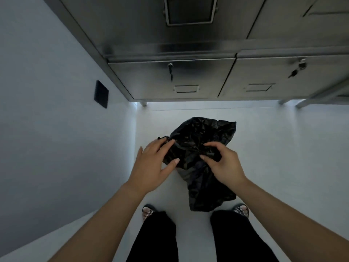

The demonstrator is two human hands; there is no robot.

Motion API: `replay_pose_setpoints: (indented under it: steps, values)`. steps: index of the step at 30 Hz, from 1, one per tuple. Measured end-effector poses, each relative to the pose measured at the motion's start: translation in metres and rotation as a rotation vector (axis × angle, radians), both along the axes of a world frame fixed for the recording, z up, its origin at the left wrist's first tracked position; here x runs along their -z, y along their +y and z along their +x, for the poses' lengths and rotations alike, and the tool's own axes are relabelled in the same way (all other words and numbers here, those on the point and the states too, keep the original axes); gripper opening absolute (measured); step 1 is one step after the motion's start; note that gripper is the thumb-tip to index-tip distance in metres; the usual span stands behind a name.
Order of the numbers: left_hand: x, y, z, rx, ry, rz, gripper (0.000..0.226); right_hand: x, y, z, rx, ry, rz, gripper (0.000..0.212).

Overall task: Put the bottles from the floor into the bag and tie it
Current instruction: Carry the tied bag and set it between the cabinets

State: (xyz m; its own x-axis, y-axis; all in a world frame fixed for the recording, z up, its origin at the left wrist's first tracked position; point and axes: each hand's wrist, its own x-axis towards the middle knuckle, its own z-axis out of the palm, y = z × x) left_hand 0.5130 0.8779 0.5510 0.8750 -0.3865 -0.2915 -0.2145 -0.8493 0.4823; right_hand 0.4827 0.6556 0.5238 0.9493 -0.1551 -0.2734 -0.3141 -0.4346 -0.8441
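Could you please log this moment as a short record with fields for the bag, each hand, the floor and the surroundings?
bag: black plastic bag, held up between both hands
left hand: open, fingers spread on the bag's left side
right hand: pinching gathered plastic near the top
bottles on floor: none visible
surroundings: metal cabinet ahead, white floor

Black plastic bag (200, 148), crumpled, bulging, held above floor
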Motion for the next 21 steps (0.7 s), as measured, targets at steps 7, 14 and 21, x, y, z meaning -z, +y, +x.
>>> replay_pose_setpoints:
  steps: [7, 14, 21]
  values:
    - [-0.172, -0.007, 0.001, 0.034, -0.123, 0.079, 0.068, -0.167, -0.024, -0.042, 0.086, -0.006, -0.051, 0.028]
    - [-0.269, -0.051, -0.005, 0.242, -0.198, 0.031, 0.067, -0.28, -0.068, -0.103, 0.458, -0.108, -0.032, 0.029]
    - [-0.306, -0.156, -0.029, 0.449, -0.179, -0.069, 0.068, -0.324, -0.12, -0.178, 0.749, -0.232, -0.05, 0.034]
